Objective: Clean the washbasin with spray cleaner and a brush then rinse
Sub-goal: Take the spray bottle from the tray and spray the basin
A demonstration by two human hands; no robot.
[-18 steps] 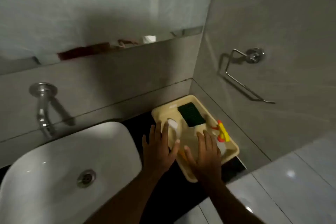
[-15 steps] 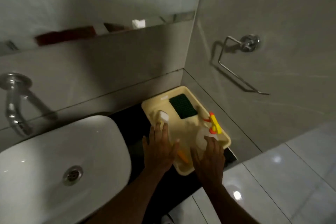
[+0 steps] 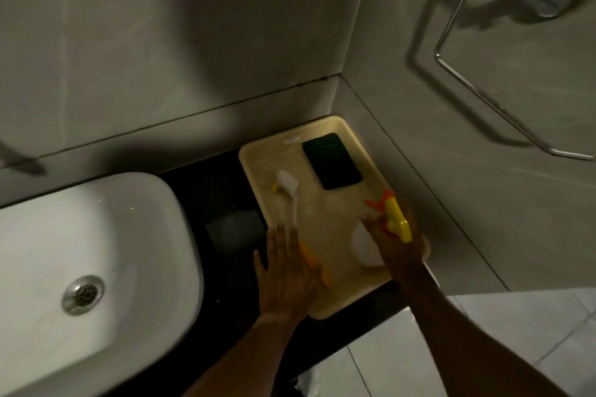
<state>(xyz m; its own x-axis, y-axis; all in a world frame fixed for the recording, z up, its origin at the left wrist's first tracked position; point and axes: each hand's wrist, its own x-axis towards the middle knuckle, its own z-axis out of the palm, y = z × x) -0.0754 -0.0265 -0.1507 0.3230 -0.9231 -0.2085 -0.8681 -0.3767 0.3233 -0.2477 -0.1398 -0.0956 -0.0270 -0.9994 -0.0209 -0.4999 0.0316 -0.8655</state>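
The washbasin (image 3: 96, 255) sits at my left on the dark counter (image 3: 222, 203), dry-looking and not yet sprayed. My left hand (image 3: 287, 271) lies flat with fingers spread over the brush (image 3: 290, 190) handle in the cream tray (image 3: 258, 151) — gripping nothing. My right hand (image 3: 395, 242) wraps the spray bottle (image 3: 367, 248) neck; I should seat a finger on the trigger before lifting. The grip is blurred — the bottle's body is mostly hidden.

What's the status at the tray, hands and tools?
Left hand flat over brush handle, not gripped. Right hand closing on spray bottle. Both lying in tray. Washbasin untouched, nothing blocking.
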